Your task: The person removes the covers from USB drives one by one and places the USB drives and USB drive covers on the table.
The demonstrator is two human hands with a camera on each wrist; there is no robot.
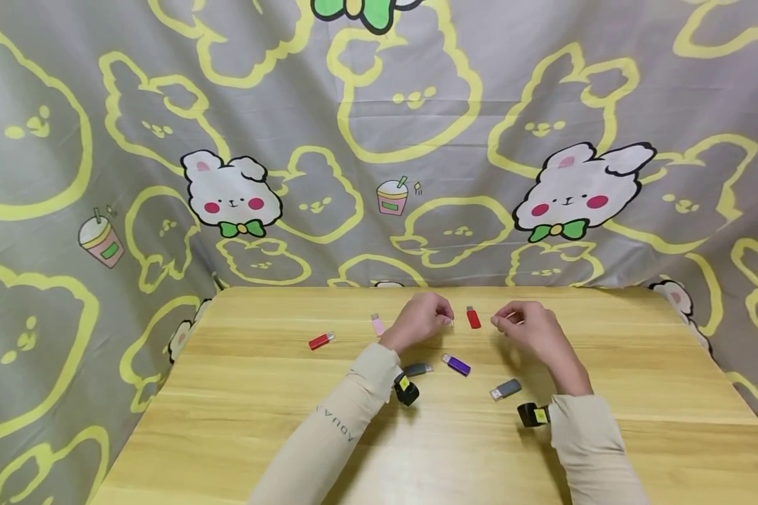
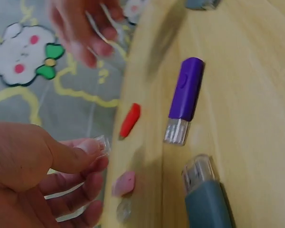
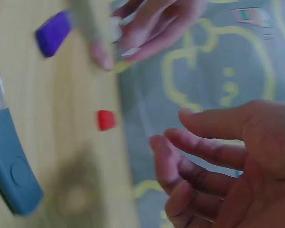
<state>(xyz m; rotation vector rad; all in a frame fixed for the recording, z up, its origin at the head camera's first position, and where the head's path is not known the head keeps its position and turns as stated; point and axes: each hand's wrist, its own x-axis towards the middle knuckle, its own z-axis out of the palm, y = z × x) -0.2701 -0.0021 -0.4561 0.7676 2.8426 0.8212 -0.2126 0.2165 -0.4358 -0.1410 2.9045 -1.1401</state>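
Observation:
My left hand [image 1: 422, 319] pinches a small clear plastic cap [image 2: 102, 146] between thumb and forefinger, raised over the far part of the table. My right hand [image 1: 533, 330] is held to the right, fingers loosely bent, with nothing between thumb and fingertips in the right wrist view. Between the two hands lies a red USB stick [image 1: 474, 318], its metal plug facing the far edge. A pink USB stick [image 1: 377, 324] lies just left of my left hand. Nearer me are a purple USB stick [image 1: 457, 365] and a grey one [image 1: 417, 369], partly behind my left wrist.
A second red USB stick [image 1: 321, 341] lies farther left on the wooden table [image 1: 240, 421]. Another grey USB stick [image 1: 506, 390] is near my right wrist. A patterned curtain [image 1: 316, 126] hangs behind the table's far edge. Each wrist wears a black camera.

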